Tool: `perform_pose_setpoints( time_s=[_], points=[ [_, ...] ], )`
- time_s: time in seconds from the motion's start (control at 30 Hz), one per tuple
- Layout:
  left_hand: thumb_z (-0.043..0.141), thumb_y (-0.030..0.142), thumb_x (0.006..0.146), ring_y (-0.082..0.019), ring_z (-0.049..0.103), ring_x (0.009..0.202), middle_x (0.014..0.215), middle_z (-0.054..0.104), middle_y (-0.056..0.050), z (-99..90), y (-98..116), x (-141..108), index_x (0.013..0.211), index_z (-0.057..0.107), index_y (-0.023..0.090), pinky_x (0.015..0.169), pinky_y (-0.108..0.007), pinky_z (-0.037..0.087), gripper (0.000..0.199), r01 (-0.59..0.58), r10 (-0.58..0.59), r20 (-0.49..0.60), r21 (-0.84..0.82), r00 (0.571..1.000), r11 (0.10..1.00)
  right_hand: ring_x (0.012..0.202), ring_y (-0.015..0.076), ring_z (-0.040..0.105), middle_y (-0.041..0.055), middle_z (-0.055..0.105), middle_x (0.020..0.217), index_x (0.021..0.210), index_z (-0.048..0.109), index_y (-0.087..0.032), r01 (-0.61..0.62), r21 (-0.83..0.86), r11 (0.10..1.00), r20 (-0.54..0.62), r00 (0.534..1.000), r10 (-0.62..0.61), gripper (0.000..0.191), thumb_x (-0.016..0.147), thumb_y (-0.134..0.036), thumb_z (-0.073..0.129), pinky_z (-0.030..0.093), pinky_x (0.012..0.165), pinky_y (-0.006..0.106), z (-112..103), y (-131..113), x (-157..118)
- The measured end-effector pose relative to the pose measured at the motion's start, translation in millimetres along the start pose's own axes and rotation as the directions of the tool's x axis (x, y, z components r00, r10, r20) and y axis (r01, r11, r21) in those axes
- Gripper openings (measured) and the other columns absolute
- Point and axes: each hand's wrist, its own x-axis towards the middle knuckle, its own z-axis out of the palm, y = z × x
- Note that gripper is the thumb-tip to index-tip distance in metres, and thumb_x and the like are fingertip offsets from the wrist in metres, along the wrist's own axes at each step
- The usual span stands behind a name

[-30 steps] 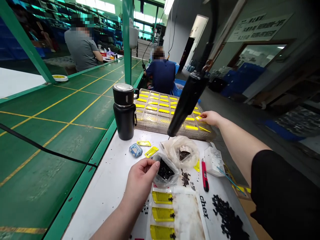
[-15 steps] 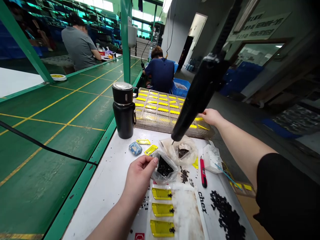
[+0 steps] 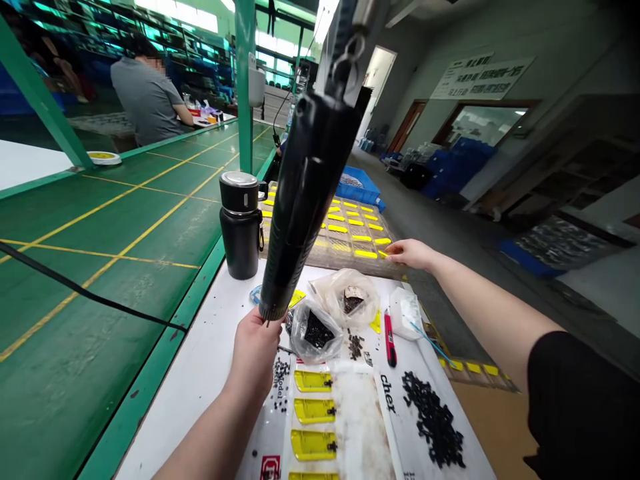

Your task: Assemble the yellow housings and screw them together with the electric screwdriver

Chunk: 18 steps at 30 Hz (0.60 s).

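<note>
My right hand (image 3: pixel 411 255) reaches to the right front corner of the clear compartment tray (image 3: pixel 345 262), its fingers closed on the end of a thin yellow plastic piece (image 3: pixel 383 253). More yellow pieces lie in the tray's compartments. My left hand (image 3: pixel 255 350) is low over the white table, just left of a clear bag of small black parts (image 3: pixel 319 331). Its fingertips are hidden behind the lower end of a hanging black electric screwdriver (image 3: pixel 307 200), so its grip is unclear. Several yellow pieces with black fittings (image 3: pixel 313 411) lie in a column nearer me.
A black flask (image 3: pixel 240 233) stands at the left. Another bag (image 3: pixel 367 300) holds brown parts. A red utility knife (image 3: pixel 390 340) and a pile of black parts (image 3: pixel 434 420) lie at the right. Beyond the green conveyor (image 3: pixel 125 293) sits a person in grey (image 3: pixel 145 100).
The view has turned to the right, and the screwdriver now appears farther left, in front of my left hand. That hand has shifted left from the bag's edge. My right hand stays at the tray.
</note>
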Motion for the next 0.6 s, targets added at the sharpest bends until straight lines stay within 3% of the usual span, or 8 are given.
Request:
perform_pose_setpoints(
  time_s=[0.4,0.6],
  points=[
    [0.09,0.05,0.077,-0.003,0.026,0.055,0.063,0.037,0.008,0.5,9,1,0.082,0.059,0.017,0.049,-0.016,0.021,0.046,0.061,-0.063,-0.017,-0.088,0.998,0.994,0.071,0.0111,0.065,0.0017,0.07,0.091,0.116,0.071,-0.013,-0.154,-0.007,0.988,0.088,0.984,0.154,0.03,0.107,-0.042,0.073,0.059,0.068,0.026,-6,-10,26],
    [0.091,0.048,0.076,-0.002,0.022,0.053,0.06,0.033,0.009,1.9,10,0,0.078,0.058,0.017,0.047,-0.017,0.018,0.046,0.064,-0.066,-0.014,-0.105,0.998,0.992,0.074,0.0116,0.066,0.0026,0.071,0.093,0.116,0.07,-0.014,-0.08,0.047,0.996,0.035,0.996,0.078,0.029,0.109,-0.042,0.068,0.06,0.072,0.027,-10,-8,14]
  ],
)
